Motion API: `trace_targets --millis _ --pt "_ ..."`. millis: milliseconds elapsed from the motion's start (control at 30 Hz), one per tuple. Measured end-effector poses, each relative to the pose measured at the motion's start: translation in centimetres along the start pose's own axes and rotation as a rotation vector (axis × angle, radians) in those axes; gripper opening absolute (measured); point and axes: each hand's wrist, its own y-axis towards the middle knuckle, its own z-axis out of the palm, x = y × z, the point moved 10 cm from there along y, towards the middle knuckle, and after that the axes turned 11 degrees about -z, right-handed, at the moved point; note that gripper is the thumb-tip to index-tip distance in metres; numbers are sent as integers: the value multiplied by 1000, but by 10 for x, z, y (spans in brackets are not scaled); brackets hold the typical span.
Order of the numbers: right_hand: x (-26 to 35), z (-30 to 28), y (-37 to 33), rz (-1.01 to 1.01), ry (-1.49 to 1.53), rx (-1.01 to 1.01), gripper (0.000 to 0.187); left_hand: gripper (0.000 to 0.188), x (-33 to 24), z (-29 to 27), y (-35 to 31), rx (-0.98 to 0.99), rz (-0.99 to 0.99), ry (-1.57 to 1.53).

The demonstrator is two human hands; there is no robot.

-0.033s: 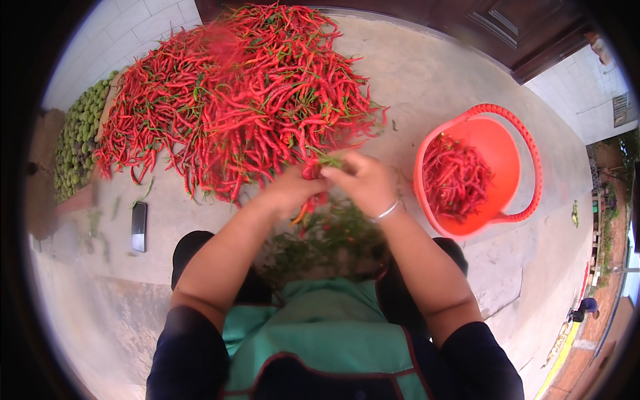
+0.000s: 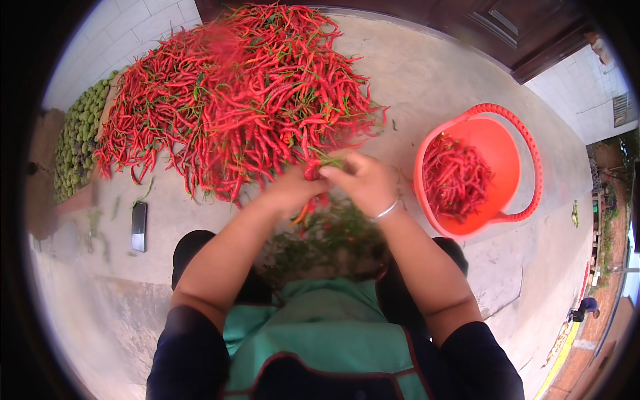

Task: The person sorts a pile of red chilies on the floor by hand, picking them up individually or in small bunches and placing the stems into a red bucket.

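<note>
My left hand (image 2: 293, 190) is closed around a few red chili peppers (image 2: 312, 171), their lower tips poking out beneath the fingers. Close beside it, my right hand (image 2: 369, 183), with a silver bangle at the wrist, pinches the green stems (image 2: 329, 160) at the top of those peppers. Both hands meet at the near edge of a large heap of red chili peppers (image 2: 267, 100) on the floor. Below them, between my knees, lies a blurred pile of green stems and leaves (image 2: 327, 243).
To the right stands a red plastic basket (image 2: 505, 160) with a looped handle, partly filled with red chilies (image 2: 457, 180). A phone (image 2: 139, 227) lies on the floor at left. Green round produce (image 2: 83, 137) is piled by the wall. A dark door (image 2: 480, 27) is behind.
</note>
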Motion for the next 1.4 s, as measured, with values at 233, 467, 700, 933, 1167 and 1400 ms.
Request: trace_targets --millis 233,467,700,933,1167,1400 --pt "-14 12 -3 107 277 149 15 24 -6 1 -1 8 53 332" --pt "15 -3 2 -14 -335 257 18 28 -52 -8 -33 -307 405 661" --pt "33 -22 5 -464 -812 24 25 20 -14 -24 -3 -67 39 -301" --pt "5 0 -4 -46 -454 214 26 19 -21 -45 -1 -116 212 -799" --pt "-17 25 -9 -50 -616 315 23 21 -28 -34 -8 -241 332 -753" --pt "-6 27 -6 -157 -509 224 18 22 -29 -33 -13 -199 360 -765"
